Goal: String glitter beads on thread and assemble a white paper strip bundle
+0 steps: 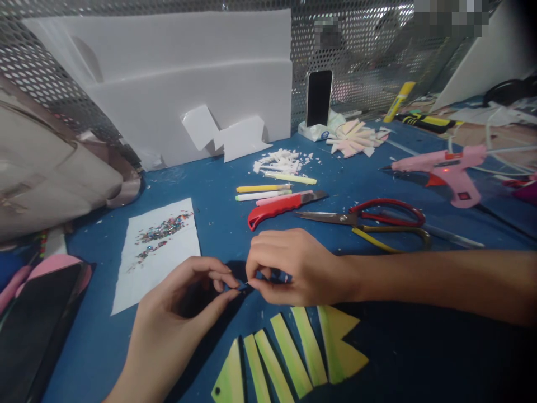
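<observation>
My left hand [188, 302] is closed in a pinch, with a tiny bluish bit at its fingertips that is too small to name. Facing it, almost tip to tip, my right hand [297, 268] pinches something thin and pale, mostly hidden by the fingers. Below both hands lie green and yellow fish-shaped pieces [293, 355], cut into separate strips, with a head bearing a black dot and a forked tail. Left of my hands, a white paper sheet [168, 268] carries a scatter of small multicoloured bits [165, 229].
Beyond my hands lie a red-handled cutter [274, 210], scissors [390, 218], several markers [264, 188] and white scraps [285, 162]. A pink glue gun [448, 168] stands at right. One phone [319, 98] leans upright behind; another phone [37, 330] lies at left. White boards [188, 84] line the back.
</observation>
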`<state>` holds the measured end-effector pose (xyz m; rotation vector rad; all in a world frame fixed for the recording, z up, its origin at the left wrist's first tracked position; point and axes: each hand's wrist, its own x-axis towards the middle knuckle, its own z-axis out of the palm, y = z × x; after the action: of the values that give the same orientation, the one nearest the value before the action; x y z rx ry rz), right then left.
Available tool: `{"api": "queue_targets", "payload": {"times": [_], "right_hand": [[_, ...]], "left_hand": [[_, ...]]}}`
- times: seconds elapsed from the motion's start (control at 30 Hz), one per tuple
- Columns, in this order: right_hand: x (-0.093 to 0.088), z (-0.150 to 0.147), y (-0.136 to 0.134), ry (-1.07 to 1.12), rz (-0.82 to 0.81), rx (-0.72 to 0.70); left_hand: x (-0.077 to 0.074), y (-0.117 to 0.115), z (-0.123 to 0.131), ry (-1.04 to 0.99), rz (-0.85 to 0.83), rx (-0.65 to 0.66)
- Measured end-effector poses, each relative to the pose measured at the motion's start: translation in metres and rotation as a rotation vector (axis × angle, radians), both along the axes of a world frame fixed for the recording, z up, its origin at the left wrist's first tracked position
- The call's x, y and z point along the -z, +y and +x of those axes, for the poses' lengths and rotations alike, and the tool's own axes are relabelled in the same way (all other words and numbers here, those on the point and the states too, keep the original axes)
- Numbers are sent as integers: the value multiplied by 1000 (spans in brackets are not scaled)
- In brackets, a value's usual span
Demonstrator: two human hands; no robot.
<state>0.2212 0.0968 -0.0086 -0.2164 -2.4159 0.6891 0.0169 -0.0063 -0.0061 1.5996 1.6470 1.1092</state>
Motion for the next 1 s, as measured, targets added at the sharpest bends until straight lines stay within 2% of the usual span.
{"api": "queue_targets", "payload": {"times": [0.3,1.0], "right_hand": [[0,0,0,-5,23,5],[0,-1,0,32,18,-5]], "left_hand": [[-5,2,5,-2,11,-9],[-2,1,2,3,1,27]]}}
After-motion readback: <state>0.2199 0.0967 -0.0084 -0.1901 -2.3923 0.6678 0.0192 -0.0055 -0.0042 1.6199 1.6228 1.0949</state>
